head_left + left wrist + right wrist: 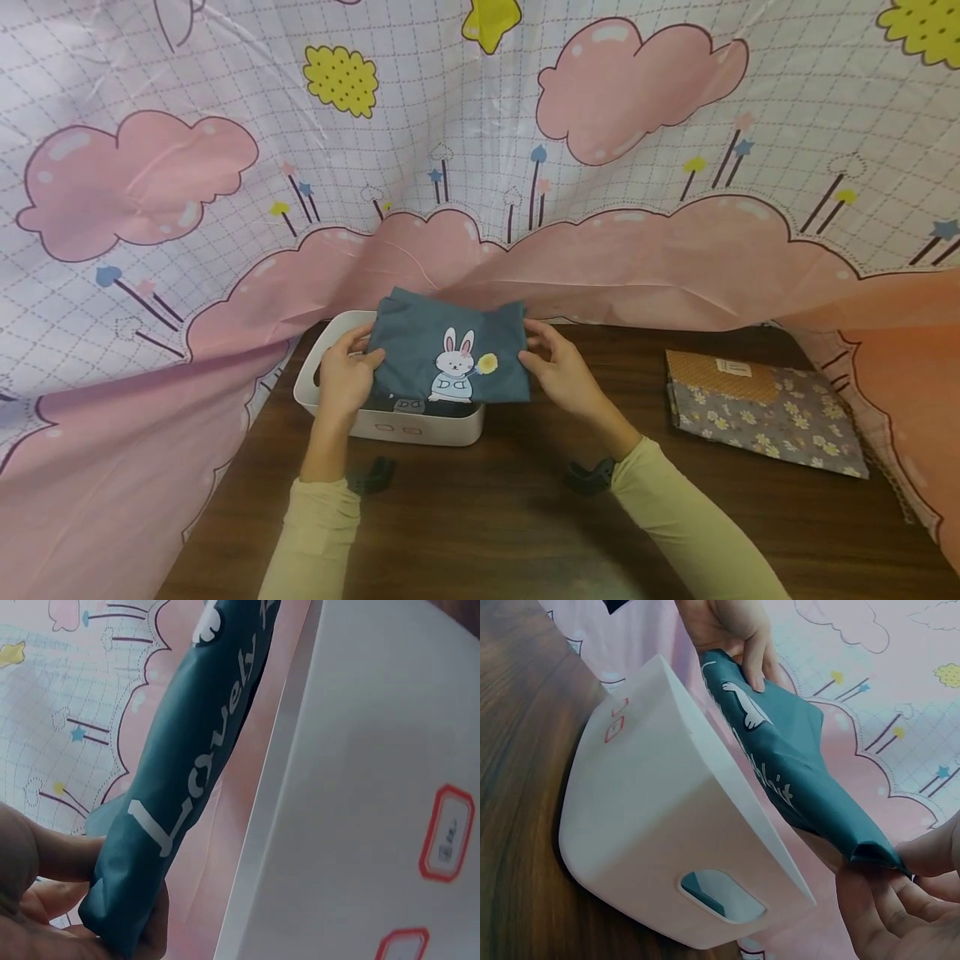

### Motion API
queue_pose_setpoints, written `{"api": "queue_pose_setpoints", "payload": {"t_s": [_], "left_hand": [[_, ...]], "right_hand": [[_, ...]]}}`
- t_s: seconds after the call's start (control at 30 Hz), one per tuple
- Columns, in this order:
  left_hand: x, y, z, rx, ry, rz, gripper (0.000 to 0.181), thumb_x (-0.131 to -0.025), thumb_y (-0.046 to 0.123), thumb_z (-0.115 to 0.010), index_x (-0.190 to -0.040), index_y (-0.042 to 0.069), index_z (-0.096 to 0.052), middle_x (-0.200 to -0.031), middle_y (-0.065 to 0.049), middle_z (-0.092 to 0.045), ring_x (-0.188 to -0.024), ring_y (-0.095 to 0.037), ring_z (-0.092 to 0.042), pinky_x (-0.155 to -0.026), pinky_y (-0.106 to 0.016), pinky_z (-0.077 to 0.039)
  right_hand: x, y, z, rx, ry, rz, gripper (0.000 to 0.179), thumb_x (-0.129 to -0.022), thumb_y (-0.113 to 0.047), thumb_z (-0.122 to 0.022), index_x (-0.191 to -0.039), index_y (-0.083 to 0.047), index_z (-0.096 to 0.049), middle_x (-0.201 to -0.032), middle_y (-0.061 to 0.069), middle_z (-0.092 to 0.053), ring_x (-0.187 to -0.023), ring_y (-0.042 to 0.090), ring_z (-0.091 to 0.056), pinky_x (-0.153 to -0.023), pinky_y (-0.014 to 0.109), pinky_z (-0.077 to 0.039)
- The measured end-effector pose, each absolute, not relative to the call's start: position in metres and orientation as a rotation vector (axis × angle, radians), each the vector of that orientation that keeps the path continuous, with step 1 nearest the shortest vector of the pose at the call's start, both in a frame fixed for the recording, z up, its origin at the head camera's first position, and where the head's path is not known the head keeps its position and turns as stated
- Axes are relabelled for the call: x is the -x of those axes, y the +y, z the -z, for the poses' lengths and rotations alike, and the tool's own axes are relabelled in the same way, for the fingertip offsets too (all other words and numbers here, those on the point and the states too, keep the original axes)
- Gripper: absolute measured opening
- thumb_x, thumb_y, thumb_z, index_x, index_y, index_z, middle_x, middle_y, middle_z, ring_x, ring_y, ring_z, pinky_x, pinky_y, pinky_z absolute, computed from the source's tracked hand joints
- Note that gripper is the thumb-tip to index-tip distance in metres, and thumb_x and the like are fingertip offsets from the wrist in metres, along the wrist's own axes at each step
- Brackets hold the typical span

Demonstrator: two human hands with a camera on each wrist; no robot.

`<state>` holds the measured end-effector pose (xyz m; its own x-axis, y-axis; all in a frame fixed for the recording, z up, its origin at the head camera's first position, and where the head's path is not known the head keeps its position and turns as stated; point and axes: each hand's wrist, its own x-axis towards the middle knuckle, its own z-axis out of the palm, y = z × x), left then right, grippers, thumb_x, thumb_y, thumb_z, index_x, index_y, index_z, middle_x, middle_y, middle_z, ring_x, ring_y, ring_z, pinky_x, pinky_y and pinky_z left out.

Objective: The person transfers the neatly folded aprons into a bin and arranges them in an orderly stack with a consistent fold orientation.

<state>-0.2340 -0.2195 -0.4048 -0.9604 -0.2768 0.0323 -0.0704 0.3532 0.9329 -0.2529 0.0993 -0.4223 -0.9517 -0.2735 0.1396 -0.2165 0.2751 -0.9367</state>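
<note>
Teal cloth smooth; white bin matt plastic; table wood-grained.

White bin partly hidden behind teal cloth, lettering cut off (left wrist view) — red-framed label too blurred.

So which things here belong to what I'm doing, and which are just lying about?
In the job:
Teal bunny-print fabric, held by left hand and right hand
White bin, apparently, close by the fabric

Lying about, seemingly:
Folded daisy-print fabric, untouched, off to the right
</note>
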Motion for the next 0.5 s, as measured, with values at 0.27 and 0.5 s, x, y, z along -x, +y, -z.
{"api": "queue_pose_setpoints", "payload": {"t_s": [0.27,0.5], "left_hand": [[0.233,-0.231,0.405,-0.372,-2.374,1.67,0.047,-0.097,0.007,-0.063,-0.143,0.015,-0.06,-0.131,-0.018,-0.059,-0.109,-0.025,-0.064,-0.075,-0.018,-0.05],[0.231,-0.242,0.405,-0.425,-2.357,1.674,0.048,-0.098,0.007,-0.063,-0.145,0.017,-0.059,-0.133,-0.015,-0.057,-0.102,-0.015,-0.062,-0.077,-0.018,-0.049]], "right_hand": [[0.256,0.086,0.427,0.504,2.453,1.79,0.056,-0.103,-0.009,-0.058,-0.155,-0.007,-0.039,-0.134,0.021,-0.063,-0.125,0.035,-0.063,-0.099,0.044,-0.054],[0.255,0.073,0.429,0.521,2.417,1.795,0.055,-0.103,-0.009,-0.058,-0.155,-0.007,-0.04,-0.136,0.022,-0.063,-0.125,0.037,-0.063,-0.103,0.05,-0.052]]}}
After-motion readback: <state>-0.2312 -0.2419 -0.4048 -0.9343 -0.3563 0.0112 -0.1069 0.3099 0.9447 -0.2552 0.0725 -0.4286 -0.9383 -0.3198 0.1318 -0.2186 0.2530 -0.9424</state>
